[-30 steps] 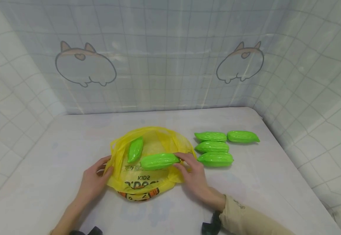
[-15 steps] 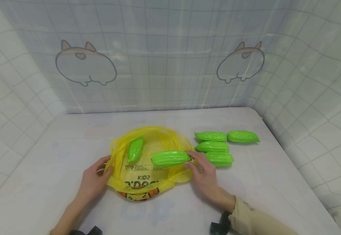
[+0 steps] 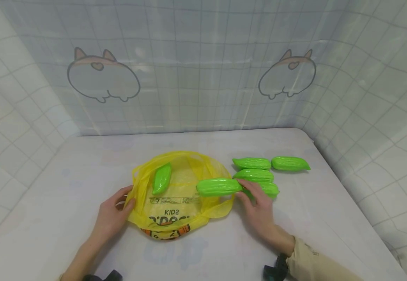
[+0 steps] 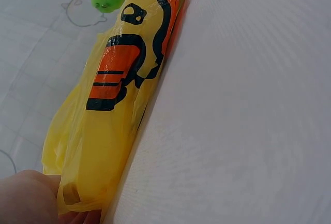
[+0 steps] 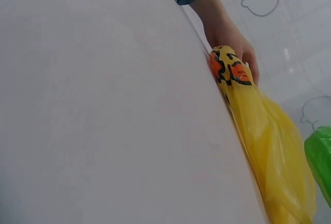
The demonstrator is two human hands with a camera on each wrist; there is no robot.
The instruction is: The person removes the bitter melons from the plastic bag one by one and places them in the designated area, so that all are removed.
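A yellow plastic bag (image 3: 175, 218) lies on the table with its mouth spread open. My left hand (image 3: 111, 212) grips the left side of its rim, and the left wrist view shows the thumb against the plastic. One glossy green bitter melon (image 3: 161, 179) rests inside the bag. Over the bag's right rim, my right hand (image 3: 257, 208) holds another bitter melon (image 3: 217, 187) by its right end, with the free end pointing left. In the right wrist view this held bitter melon (image 5: 321, 157) shows only partly, at the right edge.
Right of the bag, several more bitter melons lie on the table: a stacked row with a top one (image 3: 252, 163), a middle one (image 3: 254, 175), and one (image 3: 289, 163) farther right. Tiled-pattern curtains (image 3: 200, 78) enclose the table (image 3: 84, 164).
My right hand has moved right with the bitter melon, from over the bag's middle to its right rim. The left hand and the bitter melon inside the bag have stayed put.
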